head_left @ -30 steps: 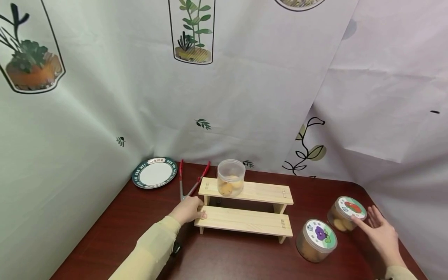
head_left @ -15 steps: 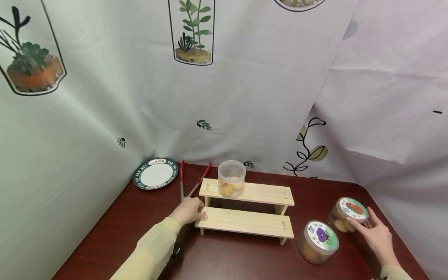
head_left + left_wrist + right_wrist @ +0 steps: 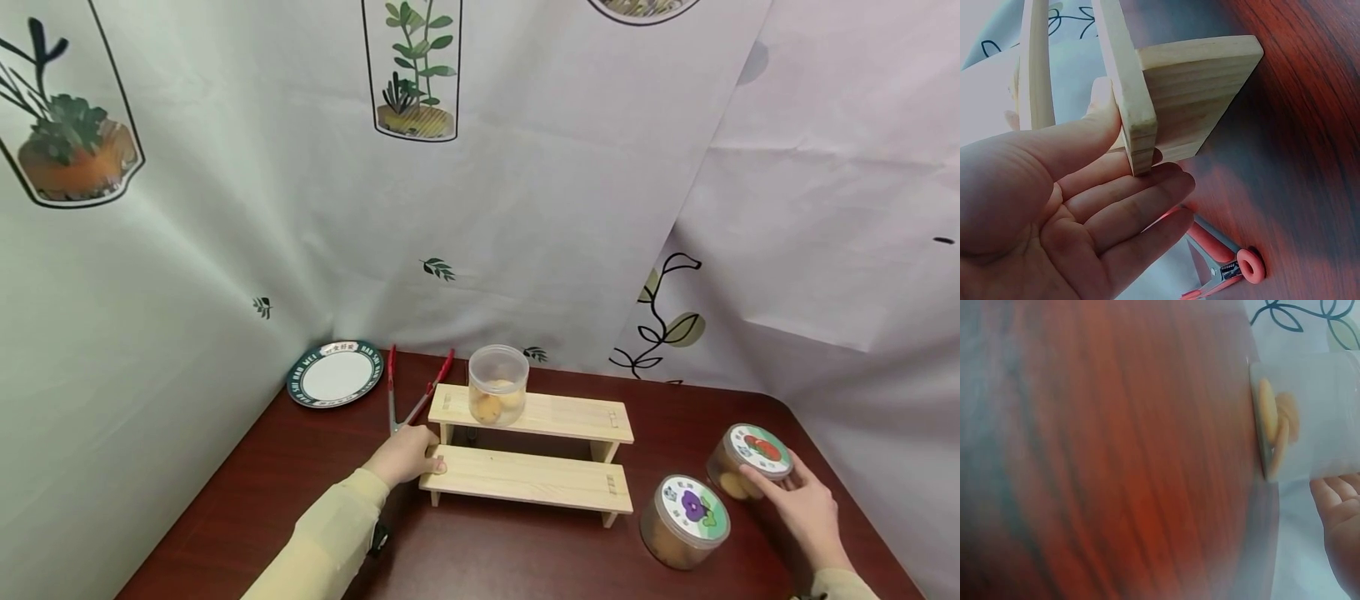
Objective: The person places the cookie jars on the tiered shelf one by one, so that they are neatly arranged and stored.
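A two-step wooden display stand [image 3: 528, 479] stands mid-table. My left hand [image 3: 405, 454] pinches the left end of its lower board, thumb on top and fingers beneath, as the left wrist view shows at the board end [image 3: 1135, 119]. Over on the right, my right hand [image 3: 806, 504] holds a clear plastic jar [image 3: 731, 467] by its lid, thumb on the near side and fingers on the far right. This jar has a tomato picture on its lid and pale yellow cookie-like pieces [image 3: 1275, 422] inside. In the right wrist view its base is at the table surface, and the fingertips [image 3: 1322, 487] touch its side.
Another lidded jar [image 3: 682, 529], with a purple flower on its label, stands between the stand and my right hand. A lidless jar [image 3: 497, 392] with yellow pieces sits on the upper board. Behind my left hand lie red-handled tongs [image 3: 420, 400] and a green-rimmed plate [image 3: 333, 375].
My right hand has moved left onto the tomato-lid jar, and its thumb and fingers have closed in around the lid. The left hand keeps its hold on the stand.
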Demonstrator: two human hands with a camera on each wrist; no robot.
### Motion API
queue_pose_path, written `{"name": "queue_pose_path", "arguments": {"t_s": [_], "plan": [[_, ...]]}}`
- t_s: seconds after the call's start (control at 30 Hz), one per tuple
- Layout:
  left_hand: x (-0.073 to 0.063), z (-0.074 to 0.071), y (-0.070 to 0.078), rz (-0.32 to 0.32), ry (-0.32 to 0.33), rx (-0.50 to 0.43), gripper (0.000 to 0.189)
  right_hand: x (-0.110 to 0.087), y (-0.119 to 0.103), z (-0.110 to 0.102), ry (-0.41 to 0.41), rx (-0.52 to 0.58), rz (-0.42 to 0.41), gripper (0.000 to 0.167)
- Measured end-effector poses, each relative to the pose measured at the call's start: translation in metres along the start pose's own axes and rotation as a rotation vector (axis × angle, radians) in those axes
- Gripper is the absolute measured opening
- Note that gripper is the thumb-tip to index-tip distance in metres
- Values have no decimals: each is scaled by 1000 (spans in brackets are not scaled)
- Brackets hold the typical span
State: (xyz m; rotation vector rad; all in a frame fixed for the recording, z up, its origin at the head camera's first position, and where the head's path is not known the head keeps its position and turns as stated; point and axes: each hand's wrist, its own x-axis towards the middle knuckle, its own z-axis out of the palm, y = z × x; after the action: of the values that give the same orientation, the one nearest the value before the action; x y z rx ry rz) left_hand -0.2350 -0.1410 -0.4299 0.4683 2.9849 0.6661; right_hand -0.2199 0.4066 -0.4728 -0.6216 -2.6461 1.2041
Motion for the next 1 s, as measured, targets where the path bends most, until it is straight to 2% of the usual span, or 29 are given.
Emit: {"name": "queue_pose_path", "arguments": {"t_s": [0.47, 0.7, 1.0], "plan": [[2, 5, -1, -12, -11, -14, 42, -5, -1, 1, 46, 11, 20, 94], [1, 4, 0, -38, -17, -15, 38, -5, -8, 3, 35, 3, -11, 94], [1, 2, 0, -38, -18, -15, 37, -8, -25, 4, 23, 12, -73, 93]]}}
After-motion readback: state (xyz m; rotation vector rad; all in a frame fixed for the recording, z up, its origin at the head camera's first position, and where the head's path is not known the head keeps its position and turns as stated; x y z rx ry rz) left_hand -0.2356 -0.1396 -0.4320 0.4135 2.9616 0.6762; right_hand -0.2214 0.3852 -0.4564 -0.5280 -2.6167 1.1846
